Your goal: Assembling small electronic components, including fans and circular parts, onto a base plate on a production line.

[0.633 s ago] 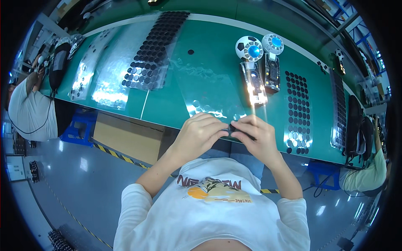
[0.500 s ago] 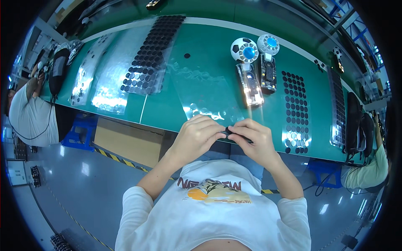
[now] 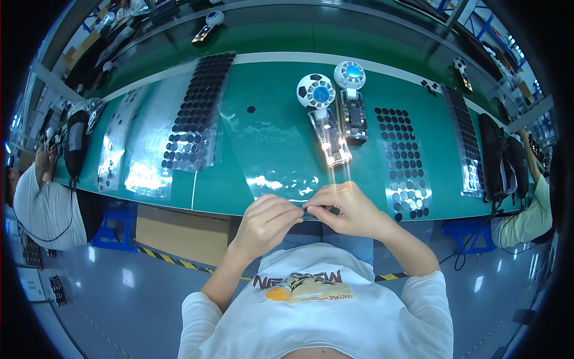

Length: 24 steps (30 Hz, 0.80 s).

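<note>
Just past the table's near edge, my left hand (image 3: 267, 222) and my right hand (image 3: 347, 210) meet, fingertips close together. Both pinch a small black piece (image 3: 307, 210), mostly covered by the fingers; its exact kind cannot be made out. Beyond them lies a clear plastic sheet (image 3: 263, 149), with a loose black disc (image 3: 251, 109) near its far end. Two devices lie further off: one with a football-patterned head (image 3: 308, 90) and a lit clear casing (image 3: 329, 140), the other with a white round head (image 3: 349, 75) and a clear casing (image 3: 354, 116).
Sheets of black discs lie left (image 3: 200, 107), right (image 3: 402, 158) and far right (image 3: 463, 137). Clear sheets (image 3: 146, 149) cover the left side. Black pouches (image 3: 76, 140) (image 3: 496, 155) flank the table. People sit at left (image 3: 51, 209) and right (image 3: 526, 209). Beyond runs a green belt (image 3: 269, 36) carrying devices.
The view has tilted, so the table sits lower in the picture. My hands stay together at the table edge, and the fingers have shifted around the small black piece, now more covered.
</note>
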Motion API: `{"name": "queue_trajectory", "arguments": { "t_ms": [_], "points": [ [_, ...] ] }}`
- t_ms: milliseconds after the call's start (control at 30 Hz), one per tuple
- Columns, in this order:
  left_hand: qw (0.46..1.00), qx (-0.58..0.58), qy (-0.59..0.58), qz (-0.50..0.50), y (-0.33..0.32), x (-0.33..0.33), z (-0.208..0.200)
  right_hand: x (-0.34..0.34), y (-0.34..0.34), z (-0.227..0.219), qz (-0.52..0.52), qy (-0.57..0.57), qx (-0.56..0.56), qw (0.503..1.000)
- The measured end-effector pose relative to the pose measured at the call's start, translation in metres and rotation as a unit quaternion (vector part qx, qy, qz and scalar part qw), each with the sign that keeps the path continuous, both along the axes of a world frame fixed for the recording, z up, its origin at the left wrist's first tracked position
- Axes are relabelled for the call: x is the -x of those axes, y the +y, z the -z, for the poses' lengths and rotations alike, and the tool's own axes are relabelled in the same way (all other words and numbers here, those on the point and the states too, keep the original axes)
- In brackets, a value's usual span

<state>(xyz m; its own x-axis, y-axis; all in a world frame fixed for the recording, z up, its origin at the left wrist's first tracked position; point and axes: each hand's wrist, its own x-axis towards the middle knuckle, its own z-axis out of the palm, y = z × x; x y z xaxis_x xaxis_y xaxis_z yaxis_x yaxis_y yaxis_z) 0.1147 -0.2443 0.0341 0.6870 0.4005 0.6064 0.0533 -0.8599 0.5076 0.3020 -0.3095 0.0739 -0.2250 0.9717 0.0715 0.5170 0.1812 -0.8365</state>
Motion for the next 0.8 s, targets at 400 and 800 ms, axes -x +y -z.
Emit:
{"name": "queue_trajectory", "arguments": {
  "t_ms": [400, 800],
  "points": [
    [0.995, 0.088, -0.008, 0.047, 0.013, 0.006, 0.006, -0.072, 0.055, -0.024, 0.177, 0.114, -0.039, 0.977],
    [0.982, 0.169, -0.040, 0.076, 0.022, 0.013, 0.002, -0.074, 0.092, -0.028, 0.199, 0.016, 0.039, 0.979]
  ]
}}
